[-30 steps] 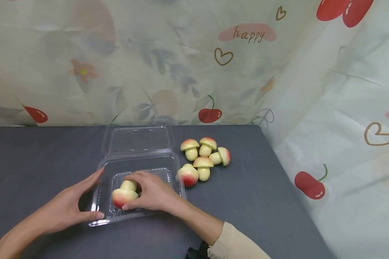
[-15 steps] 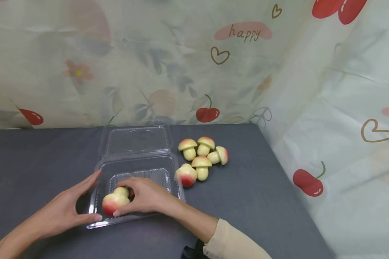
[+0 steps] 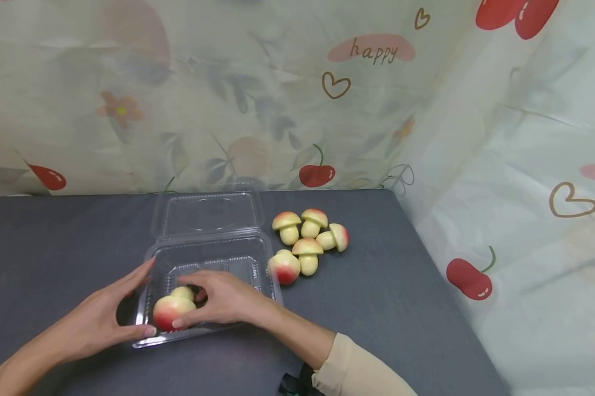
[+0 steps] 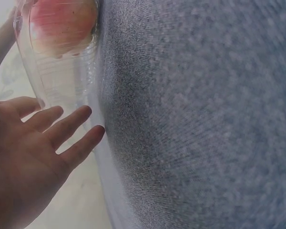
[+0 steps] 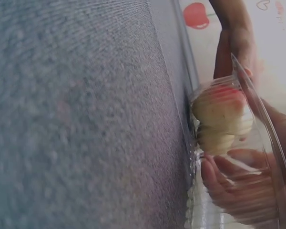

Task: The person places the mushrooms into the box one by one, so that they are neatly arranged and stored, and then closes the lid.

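Observation:
A cream mushroom (image 3: pixel 167 312) with a red-blushed cap lies in the front left of a clear plastic clamshell box (image 3: pixel 205 330). My right hand (image 3: pixel 225 300) holds it from the right, thumb against the cap and curled fingers by the stem. Through the box wall, the right wrist view shows the mushroom (image 5: pixel 219 107) on the box floor beside the fingertips. My left hand (image 3: pixel 106 316) is at the box's left side, thumb near the front corner and fingers along the rim. Its fingers look straight and spread in the left wrist view.
The box's lid (image 3: pixel 210 213) is folded back behind it. Several more mushrooms (image 3: pixel 307 256) are clustered right of the box on the dark grey table (image 3: pixel 376 308). A printed curtain (image 3: pixel 257 99) closes off the back and the right side.
The right hand has moved the mushroom left and toward the front inside the box, then almost stopped. The left hand has stayed at the box's left side.

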`<state>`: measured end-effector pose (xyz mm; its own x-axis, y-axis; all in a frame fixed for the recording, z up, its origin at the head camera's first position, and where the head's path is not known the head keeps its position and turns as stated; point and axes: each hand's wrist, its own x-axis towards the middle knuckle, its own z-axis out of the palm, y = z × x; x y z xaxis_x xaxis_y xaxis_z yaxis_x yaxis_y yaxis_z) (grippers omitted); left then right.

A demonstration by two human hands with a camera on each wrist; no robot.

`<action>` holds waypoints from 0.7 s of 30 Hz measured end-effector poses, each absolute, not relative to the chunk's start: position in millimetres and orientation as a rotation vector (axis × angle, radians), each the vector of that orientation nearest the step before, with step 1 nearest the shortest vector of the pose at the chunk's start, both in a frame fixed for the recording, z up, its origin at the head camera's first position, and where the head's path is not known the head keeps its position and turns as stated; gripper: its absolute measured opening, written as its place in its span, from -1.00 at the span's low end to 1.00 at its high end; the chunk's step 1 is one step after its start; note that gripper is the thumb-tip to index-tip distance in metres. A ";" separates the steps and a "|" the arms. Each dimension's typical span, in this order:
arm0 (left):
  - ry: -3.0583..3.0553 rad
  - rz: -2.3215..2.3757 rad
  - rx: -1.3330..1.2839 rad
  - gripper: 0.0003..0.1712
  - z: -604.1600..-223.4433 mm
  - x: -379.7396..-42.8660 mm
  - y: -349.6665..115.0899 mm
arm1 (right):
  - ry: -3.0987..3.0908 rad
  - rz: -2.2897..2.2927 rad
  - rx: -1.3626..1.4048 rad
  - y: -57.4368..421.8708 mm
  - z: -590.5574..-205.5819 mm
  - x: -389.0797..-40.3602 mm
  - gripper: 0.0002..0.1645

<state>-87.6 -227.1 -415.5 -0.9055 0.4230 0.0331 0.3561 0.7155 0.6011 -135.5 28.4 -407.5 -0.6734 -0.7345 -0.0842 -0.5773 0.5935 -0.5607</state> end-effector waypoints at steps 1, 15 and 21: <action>2.814 0.954 0.650 0.41 -415.5 -87.5 -227.2 | 2.512 -0.740 -1.054 29.4 -407.2 -136.2 -0.12; 2.827 0.957 0.665 0.43 -418.6 -88.0 -228.6 | 2.487 -1.030 -0.981 58.7 -395.9 -142.2 -0.21; 2.804 0.928 0.624 0.44 -417.8 -90.0 -225.6 | 2.428 -1.235 -1.023 75.1 -391.0 -146.3 -0.31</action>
<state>-90.0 -225.6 -417.8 -0.9074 0.4202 0.0130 0.3450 0.7267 0.5940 -146.3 75.1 -391.0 -0.7294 -0.6764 0.1023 -0.4810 0.4006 -0.7799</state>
